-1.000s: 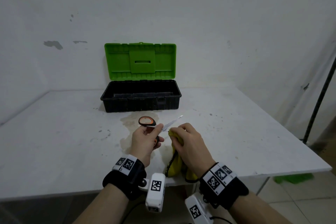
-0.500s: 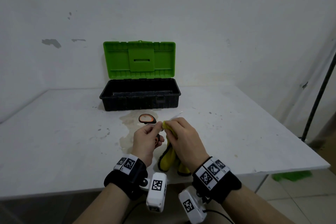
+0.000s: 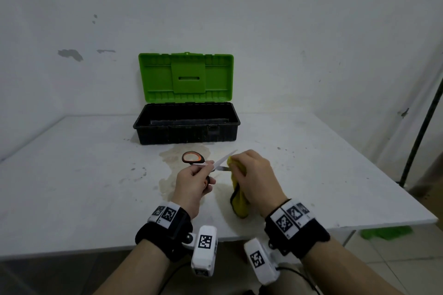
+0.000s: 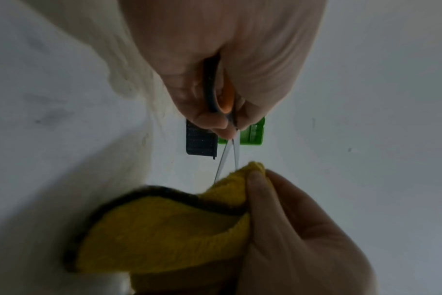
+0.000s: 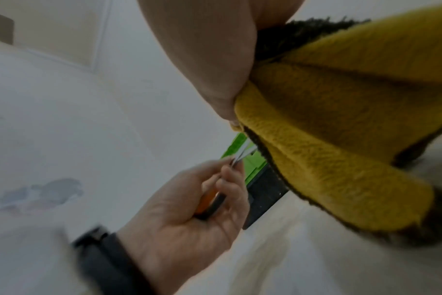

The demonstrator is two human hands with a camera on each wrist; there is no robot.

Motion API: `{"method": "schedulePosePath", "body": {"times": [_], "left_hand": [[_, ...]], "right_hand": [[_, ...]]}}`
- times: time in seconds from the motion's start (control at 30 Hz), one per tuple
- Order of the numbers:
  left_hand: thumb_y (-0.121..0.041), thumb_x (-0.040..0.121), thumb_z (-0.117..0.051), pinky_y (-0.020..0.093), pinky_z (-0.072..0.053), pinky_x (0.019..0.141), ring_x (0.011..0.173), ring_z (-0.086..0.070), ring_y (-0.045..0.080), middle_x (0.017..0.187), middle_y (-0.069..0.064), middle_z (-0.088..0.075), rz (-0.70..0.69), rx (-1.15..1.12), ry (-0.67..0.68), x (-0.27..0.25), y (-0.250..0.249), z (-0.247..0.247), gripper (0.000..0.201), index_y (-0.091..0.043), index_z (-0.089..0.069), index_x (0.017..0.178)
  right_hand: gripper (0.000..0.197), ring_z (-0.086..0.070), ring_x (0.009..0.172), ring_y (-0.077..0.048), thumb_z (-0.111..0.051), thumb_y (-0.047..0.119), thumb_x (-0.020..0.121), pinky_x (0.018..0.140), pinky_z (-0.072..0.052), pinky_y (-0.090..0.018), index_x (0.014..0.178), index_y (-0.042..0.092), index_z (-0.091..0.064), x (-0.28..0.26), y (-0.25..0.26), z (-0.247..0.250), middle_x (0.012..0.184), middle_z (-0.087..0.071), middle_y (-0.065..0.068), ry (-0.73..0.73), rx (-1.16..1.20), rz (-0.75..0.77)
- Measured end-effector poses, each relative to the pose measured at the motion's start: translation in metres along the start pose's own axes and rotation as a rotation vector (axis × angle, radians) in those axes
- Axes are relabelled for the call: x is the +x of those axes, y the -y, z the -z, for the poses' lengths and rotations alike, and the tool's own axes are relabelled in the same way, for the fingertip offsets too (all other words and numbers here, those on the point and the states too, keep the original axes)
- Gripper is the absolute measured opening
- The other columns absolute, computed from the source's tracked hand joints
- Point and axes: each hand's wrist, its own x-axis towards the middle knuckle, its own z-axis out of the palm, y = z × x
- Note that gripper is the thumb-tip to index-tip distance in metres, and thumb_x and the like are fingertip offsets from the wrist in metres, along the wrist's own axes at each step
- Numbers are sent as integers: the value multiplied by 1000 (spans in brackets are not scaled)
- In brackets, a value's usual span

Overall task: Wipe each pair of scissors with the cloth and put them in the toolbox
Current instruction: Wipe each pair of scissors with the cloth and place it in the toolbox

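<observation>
My left hand (image 3: 195, 178) grips a pair of scissors (image 3: 191, 158) with orange and black handles, above the table in front of me. The two steel blades (image 4: 228, 157) stand slightly apart and point to the right. My right hand (image 3: 251, 172) pinches a yellow cloth (image 3: 238, 195) with a dark border around the lower blade, near its tip. The rest of the cloth (image 4: 169, 229) hangs down to the table. The toolbox (image 3: 187, 124), black with its green lid (image 3: 185, 76) standing up, is further back, its inside dark.
The white table (image 3: 72, 175) has a brownish stain (image 3: 177, 154) just before the toolbox. A dark pole (image 3: 422, 127) stands at the right, beyond the table's edge. Something green (image 3: 386, 232) lies on the floor below the right corner.
My right hand has slid the cloth outward along the blade, from close to the left hand's fingers to near the tip. The blades now show apart. The left hand has stayed put.
</observation>
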Motion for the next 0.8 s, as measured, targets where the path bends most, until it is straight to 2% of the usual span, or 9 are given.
{"method": "schedulePosePath", "body": {"times": [0.13, 0.27, 0.33, 0.43, 0.53, 0.6, 0.67, 0.73, 0.8], "left_hand": [[-17, 91, -69, 20, -42, 49, 59, -56, 9, 85, 2, -69, -61, 10, 18, -3, 2, -5, 13, -10, -74, 101], [-19, 95, -64, 20, -38, 45, 56, -54, 8, 86, 3, -71, -93, 1, 39, -7, 2, -8, 15, -9, -72, 103], [-18, 95, -63, 20, -37, 45, 55, -53, 8, 86, 2, -72, -85, -3, 42, -7, 1, -8, 13, -10, -72, 102], [-15, 96, -63, 18, -35, 43, 54, -52, 8, 84, 3, -69, -94, 4, 39, -5, -1, -4, 11, -10, -72, 100], [-16, 96, -63, 19, -36, 43, 55, -53, 8, 86, 5, -68, -102, 29, 17, -2, -1, -1, 12, -10, -72, 101], [-16, 96, -63, 18, -36, 43, 56, -53, 8, 87, 5, -68, -90, 11, 11, -1, -2, -1, 12, -9, -71, 102], [-16, 96, -63, 18, -36, 43, 56, -53, 9, 87, 5, -68, -82, -4, 23, 0, -2, -3, 13, -8, -71, 101], [-16, 95, -64, 18, -36, 43, 56, -53, 9, 87, 6, -70, -75, 13, 45, -1, -1, -5, 13, -6, -71, 102], [-14, 95, -63, 18, -35, 42, 54, -52, 8, 85, 5, -70, -66, 26, 57, -2, -1, -6, 14, -5, -70, 102]], "right_hand": [[16, -59, 86, -17, -59, 21, 94, 74, -50, -29, 105, 16, -70, -7, 11, -13, 97, -62, -1, 26, -6, 69], [16, -58, 86, -16, -56, 21, 96, 72, -49, -28, 103, 17, -70, -1, 13, -16, 97, -60, -1, 0, 20, 51], [15, -58, 83, -17, -57, 19, 95, 72, -49, -30, 98, 16, -71, 5, 11, -14, 95, -60, -2, 8, 18, 20], [14, -59, 80, -19, -57, 16, 93, 74, -51, -33, 93, 13, -72, 19, -4, -7, 91, -61, -3, -68, -4, -108], [13, -58, 81, -16, -59, 17, 93, 76, -49, -30, 96, 15, -72, 22, -15, 3, 92, -63, -2, -151, 7, -147], [12, -56, 80, -14, -59, 18, 94, 74, -47, -25, 96, 16, -71, 16, -7, 2, 91, -62, 1, -114, 29, -45], [13, -56, 83, -14, -59, 19, 94, 71, -47, -27, 96, 19, -71, 6, 3, -6, 93, -62, 3, -11, 10, 53], [13, -56, 86, -15, -57, 23, 95, 70, -49, -31, 96, 23, -70, 1, 4, -13, 95, -61, 6, 51, -42, 69], [14, -56, 85, -16, -56, 22, 95, 70, -50, -34, 93, 22, -70, 5, -2, -13, 94, -61, 5, 38, -46, 28]]}}
